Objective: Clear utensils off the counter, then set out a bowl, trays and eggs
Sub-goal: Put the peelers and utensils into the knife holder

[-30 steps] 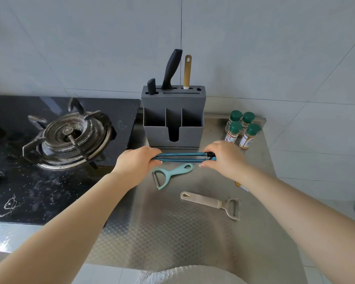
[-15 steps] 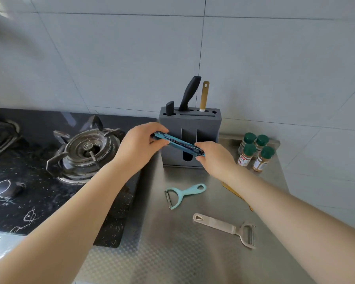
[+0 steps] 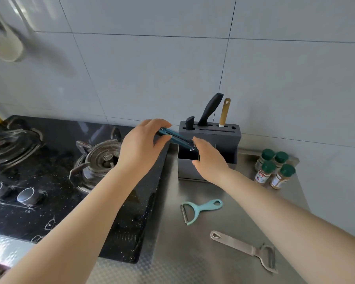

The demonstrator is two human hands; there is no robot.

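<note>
Head view: the left hand grips the upper end of a dark teal utensil between thumb and fingers. The utensil slants down to the right, and its metal tip hangs just over the open left front compartment of the grey holder. The right hand is in front of that compartment with the fingers loosely spread; a fingertip is at the metal tip, but whether it pinches it or only touches cannot be told.

The holder stands on the steel counter against the tiled wall. In its top slots are a tall black knife handle, a short black handle and a wooden handle.

On the counter near the holder lies a light teal peeler, blade to the left, handle to the right. Nearer the camera and to the right lies a beige peeler, blade end to the lower right. The two peelers are apart from each other and neither hand touches them.

Four spice jars with green caps stand in a tight cluster to the right of the holder, near the wall.

To the left of the counter is a black glass stove with two burners; the nearer burner lies partly under the left forearm. Two knobs sit at the stove's front left
</note>
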